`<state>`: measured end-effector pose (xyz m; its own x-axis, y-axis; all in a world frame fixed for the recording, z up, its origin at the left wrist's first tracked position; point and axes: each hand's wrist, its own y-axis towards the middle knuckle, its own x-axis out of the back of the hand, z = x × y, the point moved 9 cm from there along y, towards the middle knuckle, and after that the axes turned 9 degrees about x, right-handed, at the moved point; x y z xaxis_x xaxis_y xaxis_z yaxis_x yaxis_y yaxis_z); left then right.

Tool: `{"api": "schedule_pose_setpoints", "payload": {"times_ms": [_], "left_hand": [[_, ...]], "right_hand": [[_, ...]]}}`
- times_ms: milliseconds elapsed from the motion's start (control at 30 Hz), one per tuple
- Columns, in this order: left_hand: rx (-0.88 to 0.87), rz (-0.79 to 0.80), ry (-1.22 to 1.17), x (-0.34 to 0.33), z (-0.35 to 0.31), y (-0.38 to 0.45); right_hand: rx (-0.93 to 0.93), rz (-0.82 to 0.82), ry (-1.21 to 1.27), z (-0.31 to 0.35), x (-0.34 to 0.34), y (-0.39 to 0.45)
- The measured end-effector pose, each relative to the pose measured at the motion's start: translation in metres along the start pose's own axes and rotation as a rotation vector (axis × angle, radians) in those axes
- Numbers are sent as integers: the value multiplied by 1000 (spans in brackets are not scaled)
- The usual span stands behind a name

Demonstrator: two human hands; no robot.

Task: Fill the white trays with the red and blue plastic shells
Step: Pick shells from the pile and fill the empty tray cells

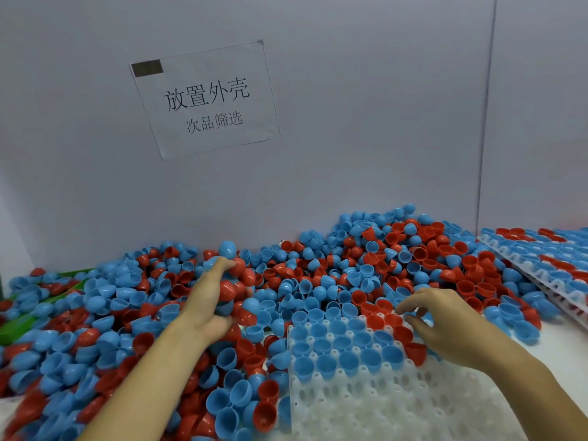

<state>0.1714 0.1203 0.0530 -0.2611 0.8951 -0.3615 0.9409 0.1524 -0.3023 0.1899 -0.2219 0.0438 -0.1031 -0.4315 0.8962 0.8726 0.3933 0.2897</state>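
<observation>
A big heap of red and blue plastic shells (334,268) covers the table. A white tray (397,405) with round pockets lies at the front right; its far rows hold blue shells and a few red ones, its near rows are bare. My left hand (210,300) digs into the heap left of the tray, fingers curled around several shells. My right hand (442,319) hovers over the tray's far right corner, fingertips pinched at a shell (421,311) by the red ones.
A stack of filled white trays (541,262) sits at the far right. A green bin edge (19,326) shows under shells at the left. A grey wall with a paper sign (205,100) closes the back.
</observation>
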Motion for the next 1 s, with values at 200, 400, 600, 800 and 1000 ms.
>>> {"api": "schedule_pose_setpoints", "payload": {"times_ms": [200,400,600,800,1000], "left_hand": [[24,121,-215,-16,37,-44],[59,139,-287,-25,63,-56],[82,175,-230,-27,73,-54],[50,367,-133,-43,75,-59],[69,342,-114,-42,80,-60]], "right_hand": [[12,-60,66,1,15,-2],[66,-225,122,30,55,2],[174,-61,263,99,43,14],[241,13,442,153,-30,7],[182,-94,645,148,-27,3]]}}
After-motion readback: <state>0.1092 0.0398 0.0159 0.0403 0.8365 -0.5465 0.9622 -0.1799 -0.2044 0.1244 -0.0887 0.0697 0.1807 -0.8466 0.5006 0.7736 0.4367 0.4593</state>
